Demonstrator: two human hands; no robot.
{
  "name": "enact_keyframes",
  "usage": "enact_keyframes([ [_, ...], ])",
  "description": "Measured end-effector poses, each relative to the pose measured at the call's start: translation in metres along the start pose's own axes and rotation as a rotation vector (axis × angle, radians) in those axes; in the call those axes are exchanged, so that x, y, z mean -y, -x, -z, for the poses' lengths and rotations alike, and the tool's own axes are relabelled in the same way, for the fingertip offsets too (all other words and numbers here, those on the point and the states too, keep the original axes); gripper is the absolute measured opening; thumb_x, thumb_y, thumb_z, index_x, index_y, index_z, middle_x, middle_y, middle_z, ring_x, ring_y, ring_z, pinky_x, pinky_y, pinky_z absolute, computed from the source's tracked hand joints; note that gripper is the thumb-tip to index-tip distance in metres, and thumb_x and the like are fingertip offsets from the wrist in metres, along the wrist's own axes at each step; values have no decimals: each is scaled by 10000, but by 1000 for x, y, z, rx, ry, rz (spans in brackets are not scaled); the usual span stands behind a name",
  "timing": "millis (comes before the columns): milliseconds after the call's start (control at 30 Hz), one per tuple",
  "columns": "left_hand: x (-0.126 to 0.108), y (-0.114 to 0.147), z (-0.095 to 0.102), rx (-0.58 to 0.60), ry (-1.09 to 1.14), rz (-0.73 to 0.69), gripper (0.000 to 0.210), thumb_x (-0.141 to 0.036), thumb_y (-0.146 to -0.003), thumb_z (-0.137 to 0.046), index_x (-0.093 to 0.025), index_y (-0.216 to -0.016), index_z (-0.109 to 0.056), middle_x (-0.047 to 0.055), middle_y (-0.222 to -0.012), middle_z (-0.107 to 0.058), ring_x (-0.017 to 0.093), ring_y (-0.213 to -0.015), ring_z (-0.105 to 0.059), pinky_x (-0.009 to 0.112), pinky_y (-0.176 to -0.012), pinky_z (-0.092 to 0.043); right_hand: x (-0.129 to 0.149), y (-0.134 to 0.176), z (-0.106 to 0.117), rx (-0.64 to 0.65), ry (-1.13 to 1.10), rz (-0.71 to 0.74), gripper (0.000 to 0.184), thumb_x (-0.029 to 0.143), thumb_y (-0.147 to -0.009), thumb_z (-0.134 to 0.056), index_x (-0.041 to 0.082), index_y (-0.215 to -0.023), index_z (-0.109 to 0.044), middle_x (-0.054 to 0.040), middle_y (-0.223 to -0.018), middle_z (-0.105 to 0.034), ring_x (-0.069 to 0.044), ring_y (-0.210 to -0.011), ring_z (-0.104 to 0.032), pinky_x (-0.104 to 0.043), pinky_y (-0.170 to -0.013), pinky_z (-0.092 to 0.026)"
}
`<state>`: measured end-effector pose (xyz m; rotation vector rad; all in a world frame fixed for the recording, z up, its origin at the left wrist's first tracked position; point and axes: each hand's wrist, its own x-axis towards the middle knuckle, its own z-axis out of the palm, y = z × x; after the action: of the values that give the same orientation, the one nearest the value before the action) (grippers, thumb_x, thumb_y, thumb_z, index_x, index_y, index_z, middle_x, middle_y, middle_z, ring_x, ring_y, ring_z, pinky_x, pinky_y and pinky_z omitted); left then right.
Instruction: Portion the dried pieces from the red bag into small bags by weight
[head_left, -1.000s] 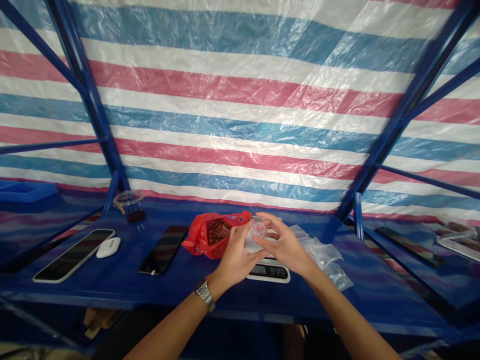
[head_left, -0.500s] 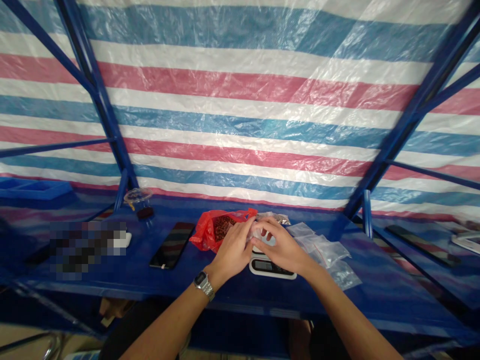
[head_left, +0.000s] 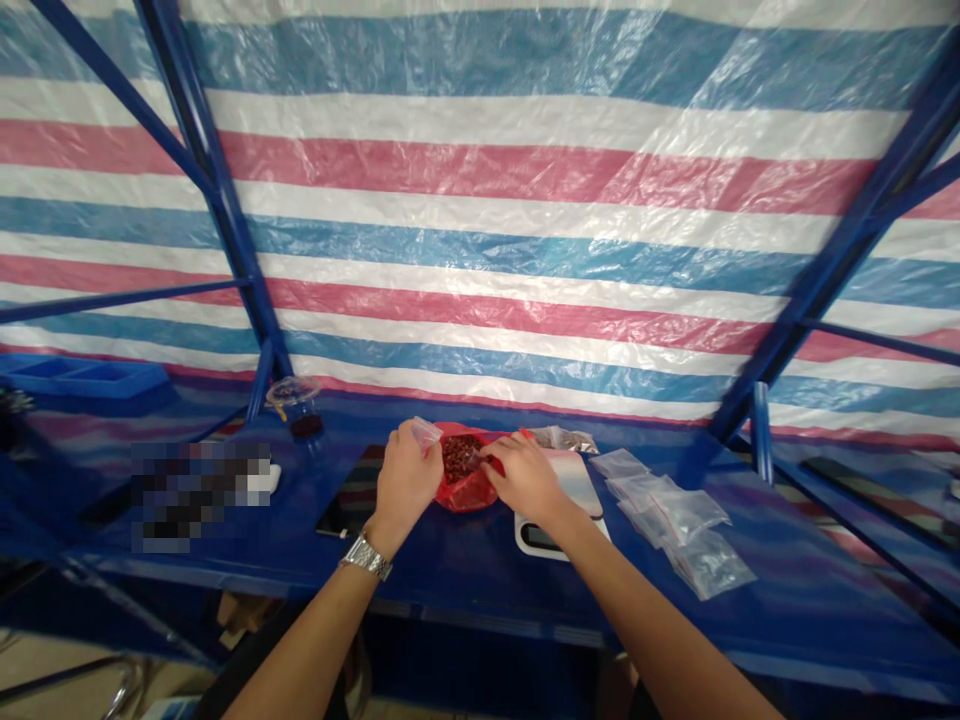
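A red plastic bag (head_left: 466, 497) sits open on the table, filled with small reddish-brown dried pieces (head_left: 459, 455). At its left side, my left hand (head_left: 409, 475) is closed around a small clear plastic bag (head_left: 427, 434). My right hand (head_left: 529, 478) reaches over the red bag's right edge, fingers curled down at the pieces; what its fingertips grip is hidden. Partly under my right forearm lies a white kitchen scale (head_left: 538, 540) with a dark display. To its right are several flat clear zip bags (head_left: 675, 510).
Behind the scale lies a filled clear bag (head_left: 574, 440). A dark phone (head_left: 349, 500) rests left of the red bag, with a clear cup of dark liquid (head_left: 304, 415) farther back. Blue metal posts (head_left: 244, 250) rise on both sides before a striped sheet. A blue tray (head_left: 90, 375) stands far left.
Both hands have moved left from above the scale to the red bag and spread apart. My left hand carries the small clear bag. The scale is more exposed. The view has shifted slightly.
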<state>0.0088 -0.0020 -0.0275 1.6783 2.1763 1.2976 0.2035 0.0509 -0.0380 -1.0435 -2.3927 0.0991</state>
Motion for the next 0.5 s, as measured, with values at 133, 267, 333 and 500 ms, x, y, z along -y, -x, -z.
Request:
enact_keyframes([
  [133, 7, 13, -9, 103, -208, 72, 267, -340, -950, -509, -140, -1127, -521, 195, -1133, -584, 364, -1101, -645, 487, -886, -535, 4, -13, -10, 53, 110, -53, 157, 319, -953, -664, 225, -1047, -748, -94, -1050, -774, -292, -1028, -602, -444, -965, -409],
  [267, 24, 18, -22, 188, 6, 107, 249, -372, -897, -610, -204, -1027, -479, 96, -992, -597, 274, -925, -682, 423, -837, -543, 9, -22, -14, 109, 92, -37, 172, 237, -925, -672, 201, -1085, -726, -98, -1072, -765, -302, -1059, -579, -430, -940, -389],
  [333, 33, 17, -28, 203, 131, 127, 283, -309, -837, -680, -228, -980, -449, 71, -952, -617, 253, -906, -680, 391, -829, -532, 10, -21, -14, 116, 75, 19, 212, 158, -899, -666, 200, -1103, -710, -85, -1114, -753, -292, -1079, -562, -420, -948, -374],
  [500, 34, 11, -33, 221, 423, 278, 414, -96, -688, -724, -234, -967, -452, -21, -830, -639, 196, -813, -669, 305, -789, -488, 10, -11, -14, 130, 32, 59, 211, 134, -906, -667, 213, -1098, -706, -63, -1081, -735, -250, -1053, -551, -381, -945, -367],
])
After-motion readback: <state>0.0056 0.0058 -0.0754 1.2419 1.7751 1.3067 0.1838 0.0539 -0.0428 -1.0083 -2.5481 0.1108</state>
